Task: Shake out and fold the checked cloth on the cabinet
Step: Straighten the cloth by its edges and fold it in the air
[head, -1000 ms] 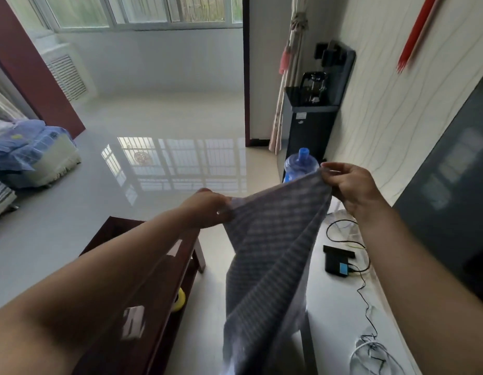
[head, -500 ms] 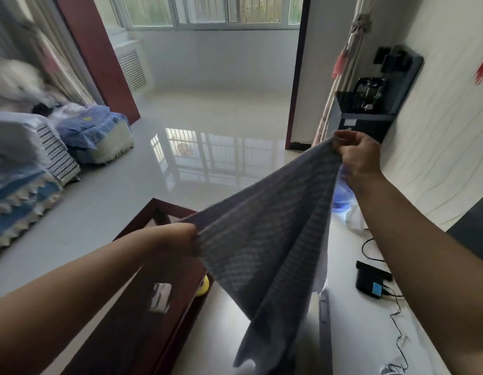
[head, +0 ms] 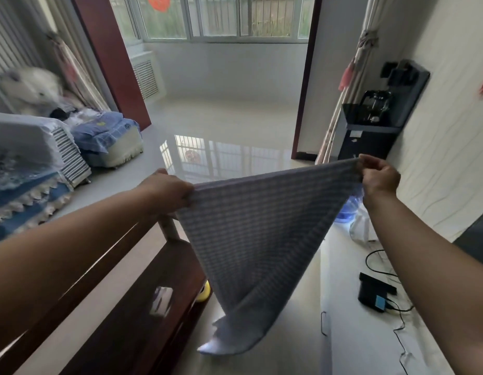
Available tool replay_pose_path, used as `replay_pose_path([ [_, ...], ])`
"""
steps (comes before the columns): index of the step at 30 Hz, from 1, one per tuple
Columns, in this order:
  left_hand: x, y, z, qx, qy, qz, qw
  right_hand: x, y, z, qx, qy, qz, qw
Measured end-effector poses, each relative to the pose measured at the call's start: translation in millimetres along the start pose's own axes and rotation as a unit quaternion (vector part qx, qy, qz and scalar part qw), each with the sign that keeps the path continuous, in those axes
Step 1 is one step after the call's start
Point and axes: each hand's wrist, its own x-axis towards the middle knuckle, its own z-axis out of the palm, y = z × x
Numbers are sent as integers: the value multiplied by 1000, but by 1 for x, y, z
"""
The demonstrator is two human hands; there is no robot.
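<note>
Head view: no writing legible.

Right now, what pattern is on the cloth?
Small grey-blue checks on the cloth, clearest in the head view.

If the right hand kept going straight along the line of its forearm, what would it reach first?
Probably the black water dispenser by the wall: the right hand, pinching the checked cloth, points toward it. Depth is unclear from this single view.
</note>
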Motion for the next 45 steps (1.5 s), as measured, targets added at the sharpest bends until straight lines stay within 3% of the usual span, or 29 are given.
replay_pose_path([
  [2, -5, 1, -12, 26, -23, -3, 999, -2, 8, -6, 14, 6, 13, 1000],
  [3, -5, -2, -21, 66, 1, 5, 998, -2, 9, -7, 17, 9, 7, 1000],
  [6, 7, -12, -57, 206, 170, 50, 962, 1, 9, -10, 26, 44, -25, 998],
  [8, 16, -14, -84, 194, 269, 50, 942, 4, 15, -12, 16, 57, -18, 998],
  [10, 15, -6, -93, 179, 322, 45, 929, 5, 21, -15, 8, 55, 11, 998],
  [13, 7, -1, -69, 168, 276, 92, 942, 9, 21, -17, -17, 64, 27, 997],
  [15, 0, -11, -55, 171, 221, 71, 958, 9, 10, -12, -43, 51, -30, 997],
  [18, 0, -23, -53, 160, 270, 7, 950, 17, -23, 0, -31, 44, -138, 989],
  [21, 0, -22, -54, 152, 285, -37, 946, 30, -45, 9, -33, 24, -189, 981],
  [24, -3, -40, -66, 124, 286, -102, 945, 6, -28, 25, -67, -46, -176, 981],
  [27, -3, -53, -76, 118, 357, -177, 910, -15, 2, 31, -63, -108, -116, 985],
  [29, -6, -38, -66, 113, 387, -154, 902, -3, -4, 24, -26, -54, -112, 992],
  [30, -8, -25, -55, 102, 376, -100, 915, 9, -13, 18, -17, -8, -120, 993],
  [32, -13, -9, -33, 98, 304, 33, 947, 31, -31, 12, -35, 23, -147, 988],
  [33, -14, -11, -29, 109, 259, 53, 958, 38, -36, 14, -63, 7, -160, 985],
  [35, -11, -21, -29, 136, 216, 14, 967, 46, -31, 22, -117, -53, -162, 978],
  [38, -8, -32, -32, 130, 275, -44, 952, 40, -10, 28, -142, -100, -157, 972],
  [41, -6, -42, -38, 124, 320, -79, 936, 30, 5, 29, -117, -103, -141, 978],
  [45, 1, -47, -38, 137, 307, -78, 938, 26, 5, 27, -67, -66, -95, 991],
])
